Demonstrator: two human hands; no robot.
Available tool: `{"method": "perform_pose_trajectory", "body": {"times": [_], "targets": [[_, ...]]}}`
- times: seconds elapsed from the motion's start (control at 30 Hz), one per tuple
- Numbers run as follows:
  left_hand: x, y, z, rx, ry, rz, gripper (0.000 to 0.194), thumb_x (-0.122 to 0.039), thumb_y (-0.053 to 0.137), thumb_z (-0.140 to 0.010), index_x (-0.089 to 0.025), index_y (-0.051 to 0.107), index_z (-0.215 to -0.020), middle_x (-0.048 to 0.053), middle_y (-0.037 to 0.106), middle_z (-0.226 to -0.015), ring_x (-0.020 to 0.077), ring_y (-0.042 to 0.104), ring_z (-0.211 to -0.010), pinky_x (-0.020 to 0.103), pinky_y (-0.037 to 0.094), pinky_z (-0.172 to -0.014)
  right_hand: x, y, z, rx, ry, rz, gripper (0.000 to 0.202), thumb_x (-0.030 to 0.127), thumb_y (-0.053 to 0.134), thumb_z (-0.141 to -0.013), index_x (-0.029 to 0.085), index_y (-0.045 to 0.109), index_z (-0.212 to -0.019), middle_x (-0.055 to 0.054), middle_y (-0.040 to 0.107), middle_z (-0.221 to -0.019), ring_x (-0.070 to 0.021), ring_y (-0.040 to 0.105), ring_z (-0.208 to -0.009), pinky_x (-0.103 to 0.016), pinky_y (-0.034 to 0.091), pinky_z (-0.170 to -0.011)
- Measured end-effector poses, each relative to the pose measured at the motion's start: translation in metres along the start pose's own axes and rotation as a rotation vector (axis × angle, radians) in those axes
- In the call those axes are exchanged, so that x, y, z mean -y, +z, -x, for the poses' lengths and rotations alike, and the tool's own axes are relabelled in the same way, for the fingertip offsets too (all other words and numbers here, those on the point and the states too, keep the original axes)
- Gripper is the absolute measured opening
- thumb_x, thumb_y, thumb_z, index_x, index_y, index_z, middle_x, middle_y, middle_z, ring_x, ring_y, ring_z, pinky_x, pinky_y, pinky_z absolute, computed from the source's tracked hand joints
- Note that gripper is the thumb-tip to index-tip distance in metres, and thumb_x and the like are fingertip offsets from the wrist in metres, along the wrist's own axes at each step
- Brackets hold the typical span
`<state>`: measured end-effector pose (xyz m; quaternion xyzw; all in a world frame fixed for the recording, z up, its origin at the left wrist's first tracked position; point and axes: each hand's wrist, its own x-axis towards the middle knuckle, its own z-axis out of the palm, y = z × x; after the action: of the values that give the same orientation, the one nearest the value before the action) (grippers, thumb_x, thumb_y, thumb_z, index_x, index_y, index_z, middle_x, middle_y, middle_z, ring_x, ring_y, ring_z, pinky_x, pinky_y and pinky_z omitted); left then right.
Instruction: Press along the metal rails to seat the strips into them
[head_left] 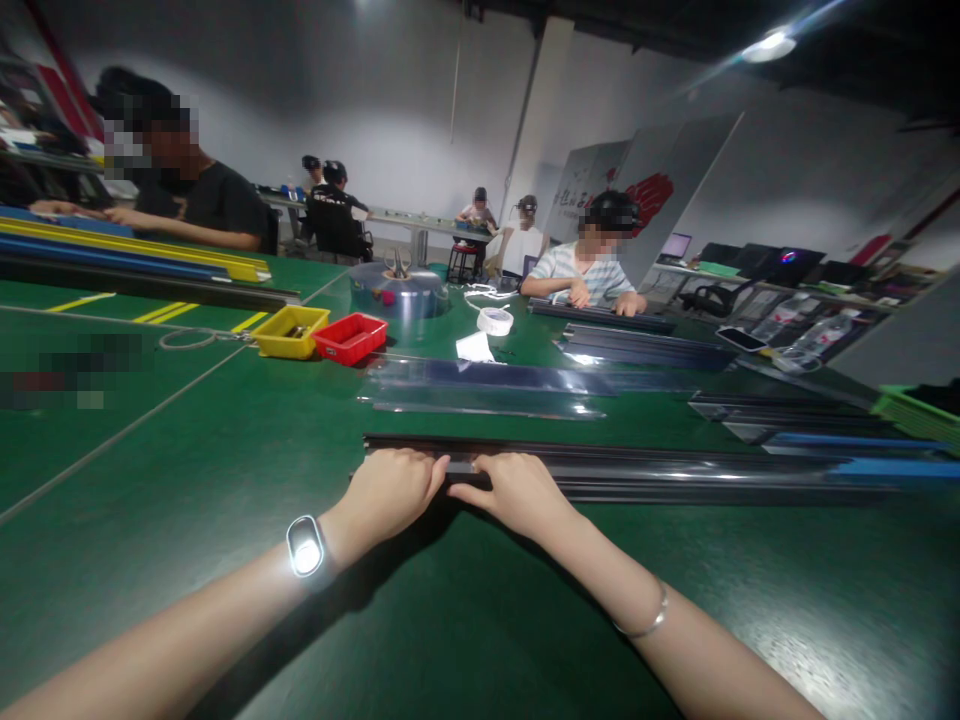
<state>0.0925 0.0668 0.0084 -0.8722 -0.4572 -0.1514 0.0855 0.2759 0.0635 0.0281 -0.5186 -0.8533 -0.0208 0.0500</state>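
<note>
A long dark metal rail [675, 470] lies across the green table [225, 470], running from the middle to the right edge. My left hand [390, 490] rests on the rail's left end with its fingers curled over it. My right hand [517, 492] presses on the rail right beside it, fingers over the top. The two hands nearly touch. A watch sits on my left wrist and a thin bracelet on my right.
Clear plastic sleeves [495, 385] lie behind the rail. A yellow bin [291, 332] and a red bin [350, 338] stand at the back left, with a tape roll [495, 320] and a round container [397, 290]. More rails [637, 345] lie before a seated person [589, 265].
</note>
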Motion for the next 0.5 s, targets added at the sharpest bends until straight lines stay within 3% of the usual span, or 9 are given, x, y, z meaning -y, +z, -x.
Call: {"method": "perform_pose_trajectory", "body": {"times": [0.5], "targets": [[0.0003,-0.0017,-0.0009,0.016,0.035,-0.026,0.05,-0.03,0.021,-0.089,-0.01,0.063,-0.07,0.011,0.062,-0.061,0.0181,0.06,-0.062,0.029,0.042,-0.059,0.0029,0.0015,0.0035,-0.025,0.043,0.052,0.062,0.068,0.029,-0.076,0.015,0.062,-0.079,-0.01,0.066,-0.071,-0.0228,0.063,-0.069,-0.03,0.043,-0.061]]}}
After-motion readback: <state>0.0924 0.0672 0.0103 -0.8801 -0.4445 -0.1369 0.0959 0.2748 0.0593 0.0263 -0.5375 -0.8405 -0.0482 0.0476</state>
